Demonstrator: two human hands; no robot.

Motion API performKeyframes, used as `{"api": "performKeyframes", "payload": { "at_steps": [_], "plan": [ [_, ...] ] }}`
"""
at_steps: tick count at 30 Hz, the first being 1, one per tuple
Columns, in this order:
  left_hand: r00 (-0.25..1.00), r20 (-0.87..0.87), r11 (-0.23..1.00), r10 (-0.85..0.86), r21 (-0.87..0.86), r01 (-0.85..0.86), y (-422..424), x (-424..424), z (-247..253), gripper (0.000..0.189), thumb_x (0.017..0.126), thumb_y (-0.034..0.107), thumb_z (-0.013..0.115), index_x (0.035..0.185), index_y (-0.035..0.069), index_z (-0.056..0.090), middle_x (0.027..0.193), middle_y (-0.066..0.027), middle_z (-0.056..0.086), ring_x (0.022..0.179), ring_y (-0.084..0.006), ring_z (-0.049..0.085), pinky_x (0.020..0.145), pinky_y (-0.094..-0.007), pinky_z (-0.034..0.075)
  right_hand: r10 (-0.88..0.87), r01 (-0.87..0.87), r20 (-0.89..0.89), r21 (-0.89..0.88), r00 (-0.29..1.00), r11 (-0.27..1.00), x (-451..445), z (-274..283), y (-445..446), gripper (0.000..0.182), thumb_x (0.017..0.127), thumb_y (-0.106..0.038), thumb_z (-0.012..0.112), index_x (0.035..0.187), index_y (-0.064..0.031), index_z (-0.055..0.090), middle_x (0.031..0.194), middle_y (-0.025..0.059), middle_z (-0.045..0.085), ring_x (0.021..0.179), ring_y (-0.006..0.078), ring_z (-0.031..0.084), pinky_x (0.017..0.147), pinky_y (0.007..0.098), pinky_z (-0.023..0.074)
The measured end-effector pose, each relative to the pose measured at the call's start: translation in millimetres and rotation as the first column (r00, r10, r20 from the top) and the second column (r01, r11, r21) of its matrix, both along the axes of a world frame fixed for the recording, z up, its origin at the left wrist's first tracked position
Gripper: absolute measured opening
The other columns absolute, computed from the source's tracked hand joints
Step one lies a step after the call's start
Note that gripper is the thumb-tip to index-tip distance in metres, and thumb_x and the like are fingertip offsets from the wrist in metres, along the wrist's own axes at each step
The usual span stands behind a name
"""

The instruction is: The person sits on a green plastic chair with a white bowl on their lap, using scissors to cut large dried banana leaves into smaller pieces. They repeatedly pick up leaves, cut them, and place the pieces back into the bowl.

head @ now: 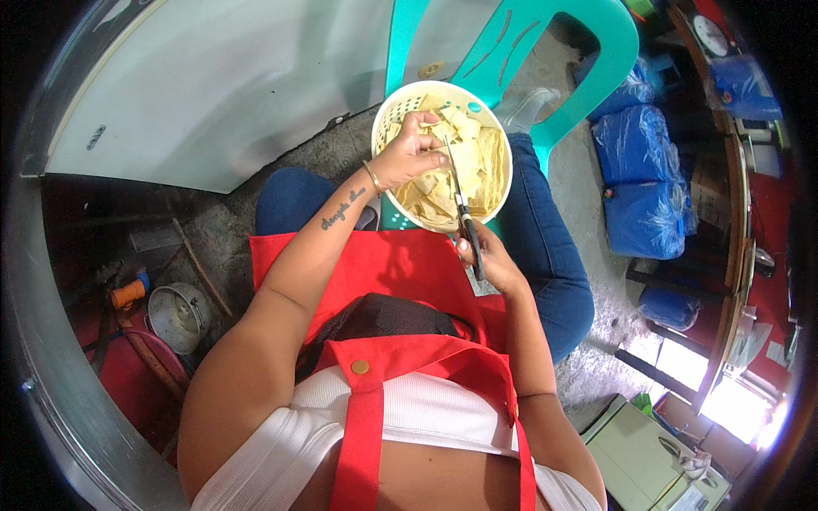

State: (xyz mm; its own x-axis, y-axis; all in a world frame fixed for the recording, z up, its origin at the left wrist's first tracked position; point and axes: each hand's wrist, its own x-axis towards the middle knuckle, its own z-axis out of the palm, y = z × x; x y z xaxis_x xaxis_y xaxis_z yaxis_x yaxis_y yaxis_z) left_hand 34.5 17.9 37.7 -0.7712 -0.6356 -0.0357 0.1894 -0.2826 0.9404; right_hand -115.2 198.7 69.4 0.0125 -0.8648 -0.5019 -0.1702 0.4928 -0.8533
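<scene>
A round cream plastic basket (377, 131) with small holes stands on the seat of a green plastic chair (575, 118) between my knees. Many flat pale-yellow pieces (441, 198), perhaps dough or wrapper sheets, fill it. Above them, my left hand (415, 150) pinches one pale-yellow sheet (465, 160) between thumb and fingers. Black-handled scissors (473, 246) are in my right hand (489, 255), at the basket's near rim. Their blades point away from me and lie against the held sheet; how far apart the blades are is hard to tell.
A large whitish panel (211, 83) rises at the left and ahead. Blue plastic-wrapped bundles (642, 217) stand on the concrete floor at right, beside wooden shelving (735, 217). A metal pot (177, 318) lies at lower left. A pale appliance (652, 460) is at lower right.
</scene>
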Motion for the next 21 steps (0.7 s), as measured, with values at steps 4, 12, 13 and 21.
{"api": "performKeyframes", "payload": {
  "at_steps": [4, 12, 13, 21],
  "plan": [
    [1.0, 0.019, 1.0, 0.016, -0.023, -0.016, -1, 1, -4, 0.054, 0.082, -0.001, 0.056, 0.12, 0.009, 0.02, 0.095, -0.0115, 0.054, 0.091, -0.014, 0.054, 0.077, -0.0252, 0.046, -0.032, 0.031, 0.01, 0.048, 0.999, 0.998, 4, 1, -2, 0.048, 0.076, -0.052, 0.061, 0.082, -0.0054, 0.05, 0.063, -0.0007, 0.044, 0.055, 0.0085, 0.042, 0.05, 0.0235, 0.0353],
    [0.999, 0.019, 0.999, 0.036, 0.02, -0.036, -3, 2, -4, 0.054, 0.081, 0.002, 0.058, 0.119, 0.009, 0.021, 0.097, -0.0115, 0.054, 0.088, -0.0132, 0.055, 0.075, -0.0245, 0.046, -0.153, 0.142, 0.08, 0.137, 0.985, 0.98, 13, 0, -3, 0.039, 0.082, -0.044, 0.057, 0.076, -0.006, 0.051, 0.053, -0.0029, 0.043, 0.042, 0.0064, 0.043, 0.039, 0.0215, 0.0333],
    [0.999, 0.014, 0.998, 0.034, 0.044, -0.034, -3, 3, -4, 0.054, 0.081, 0.002, 0.059, 0.119, 0.009, 0.021, 0.097, -0.0113, 0.055, 0.088, -0.0129, 0.055, 0.075, -0.0243, 0.046, -0.165, 0.154, 0.068, 0.148, 0.984, 0.977, 16, 4, -4, 0.038, 0.082, -0.043, 0.058, 0.075, -0.006, 0.052, 0.052, -0.0028, 0.043, 0.041, 0.0066, 0.043, 0.038, 0.0215, 0.0333],
    [0.998, 0.019, 0.999, -0.053, 0.016, 0.052, 3, -1, 1, 0.056, 0.078, 0.003, 0.062, 0.116, 0.007, 0.021, 0.085, -0.007, 0.054, 0.079, -0.0095, 0.053, 0.071, -0.0229, 0.045, -0.437, 0.445, 0.089, -0.127, 0.895, 0.886, 18, -6, -13, 0.026, 0.078, -0.025, 0.067, 0.075, -0.0049, 0.052, 0.059, 0.0006, 0.051, 0.046, 0.0073, 0.048, 0.042, 0.0214, 0.0373]
  ]
}}
